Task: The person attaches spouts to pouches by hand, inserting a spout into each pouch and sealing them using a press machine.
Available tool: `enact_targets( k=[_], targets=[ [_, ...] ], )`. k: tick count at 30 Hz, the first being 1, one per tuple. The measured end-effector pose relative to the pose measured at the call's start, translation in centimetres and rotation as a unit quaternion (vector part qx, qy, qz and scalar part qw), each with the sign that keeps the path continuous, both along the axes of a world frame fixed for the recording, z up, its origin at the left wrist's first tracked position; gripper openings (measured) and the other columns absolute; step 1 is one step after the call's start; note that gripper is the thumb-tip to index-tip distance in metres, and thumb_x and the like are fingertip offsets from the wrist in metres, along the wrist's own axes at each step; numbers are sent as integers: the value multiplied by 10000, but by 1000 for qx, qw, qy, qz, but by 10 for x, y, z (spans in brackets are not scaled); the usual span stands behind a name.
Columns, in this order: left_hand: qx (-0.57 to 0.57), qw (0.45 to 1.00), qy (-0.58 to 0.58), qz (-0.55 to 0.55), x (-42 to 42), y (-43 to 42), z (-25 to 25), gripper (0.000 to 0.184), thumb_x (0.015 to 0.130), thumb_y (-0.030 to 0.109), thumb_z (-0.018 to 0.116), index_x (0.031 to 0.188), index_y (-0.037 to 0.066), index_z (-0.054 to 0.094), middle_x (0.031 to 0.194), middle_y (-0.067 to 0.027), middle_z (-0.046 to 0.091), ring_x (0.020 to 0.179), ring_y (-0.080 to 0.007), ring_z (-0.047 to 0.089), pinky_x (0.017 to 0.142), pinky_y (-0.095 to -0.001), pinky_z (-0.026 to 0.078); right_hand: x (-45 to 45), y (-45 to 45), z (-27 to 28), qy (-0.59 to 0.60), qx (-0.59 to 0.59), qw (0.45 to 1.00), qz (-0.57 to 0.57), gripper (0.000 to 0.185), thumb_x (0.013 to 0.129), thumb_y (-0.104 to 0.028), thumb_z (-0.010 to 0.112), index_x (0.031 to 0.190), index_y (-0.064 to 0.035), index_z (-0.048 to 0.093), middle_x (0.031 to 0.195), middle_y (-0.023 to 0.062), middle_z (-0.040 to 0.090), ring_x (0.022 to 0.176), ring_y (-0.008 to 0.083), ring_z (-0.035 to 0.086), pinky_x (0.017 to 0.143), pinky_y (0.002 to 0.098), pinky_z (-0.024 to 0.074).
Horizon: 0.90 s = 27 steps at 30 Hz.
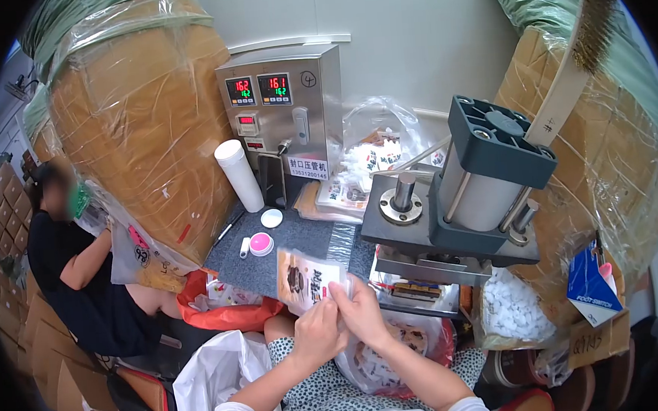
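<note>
The packet [299, 276] lies just far and left of the hands, pinched at its near right end by the left hand [318, 333] and right hand [359, 309] together. Its long axis seems to slant from far left to near right, though fingers cover part. The right hand is nearer the press [482, 185], which stands right of the packet, beyond the surface's [308, 241] near edge.

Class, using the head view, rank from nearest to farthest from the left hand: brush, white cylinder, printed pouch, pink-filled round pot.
1. Printed pouch: at the left hand.
2. Pink-filled round pot: ahead, left.
3. White cylinder: farther back, left.
4. Brush: farthest, upper right.
</note>
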<state>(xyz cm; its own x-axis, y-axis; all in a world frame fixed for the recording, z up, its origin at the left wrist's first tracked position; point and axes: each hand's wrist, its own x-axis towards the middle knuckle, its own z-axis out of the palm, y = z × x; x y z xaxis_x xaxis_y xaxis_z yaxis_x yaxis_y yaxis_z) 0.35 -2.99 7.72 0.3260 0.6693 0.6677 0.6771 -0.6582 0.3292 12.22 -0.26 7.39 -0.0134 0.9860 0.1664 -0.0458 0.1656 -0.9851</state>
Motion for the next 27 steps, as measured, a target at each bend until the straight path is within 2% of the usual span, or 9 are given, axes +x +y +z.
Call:
enact_targets(
  k=[4,5,8,10,12,18,20,25,27],
  targets=[
    [-98,983,-97,-122,-29,-6,22,436,727,129,771,1056,-15,524,996,-153,554,948,-329,581,839,-387,487,16,-8,1,36,-41,998,-5,289,1007,-234,578,1146,16,610,968,83,699,870,123,634,785,290,508],
    [-152,954,-253,-47,-43,-1,-5,502,723,150,798,1117,-6,528,1086,-142,547,1050,-295,535,947,-388,429,23,-10,1,60,-54,996,38,276,1008,-224,580,1143,15,609,994,71,693,876,111,634,789,270,510],
    [-164,929,-314,106,-74,11,-32,543,927,276,681,1323,-30,469,1268,-120,564,1170,-260,556,987,-390,459,34,-26,9,146,-123,970,151,273,1005,-217,587,1148,16,606,1002,69,690,886,91,632,785,254,516],
    [-626,601,-495,-49,-97,4,-56,549,1021,343,535,1415,-16,405,1330,-116,563,1179,-233,583,994,-397,492,37,-33,5,187,-159,948,203,287,999,-213,597,1177,12,596,1043,65,685,907,81,633,803,253,527],
    [-630,500,-577,-144,-101,-23,-76,501,1009,344,550,1389,31,459,1298,-109,597,1115,-206,626,979,-397,526,39,-37,0,214,-189,931,226,297,998,-210,599,1197,11,588,1059,64,681,913,82,635,810,255,531],
    [-659,633,-404,-44,-100,-73,-71,436,946,277,676,1263,-9,587,1123,-62,677,1004,-144,647,854,-308,538,85,-49,-70,-49,-257,899,351,396,944,-185,665,1291,-26,556,1110,42,658,1007,94,597,827,286,523],
    [-697,635,-331,-32,-90,-87,-78,446,944,277,680,1273,-8,580,1133,-57,673,990,-141,644,846,-299,535,91,-61,-90,-13,-300,885,355,409,934,-184,674,1297,-30,564,1087,35,668,981,103,609,813,284,515],
    [-700,546,-456,-59,-70,-124,-138,398,943,194,668,1278,0,576,1151,-69,669,1012,-150,653,874,-303,537,92,-71,-143,-229,-150,896,350,428,904,-115,671,1316,-39,586,1132,116,697,970,149,658,854,319,525],
    [-698,490,-518,-63,-77,-133,-175,416,940,137,657,1308,-8,530,1159,-85,661,1038,-159,649,911,-303,532,83,-83,-134,-295,111,895,314,339,931,-129,655,1249,-17,622,1058,60,696,878,111,645,751,282,527]
  ],
)
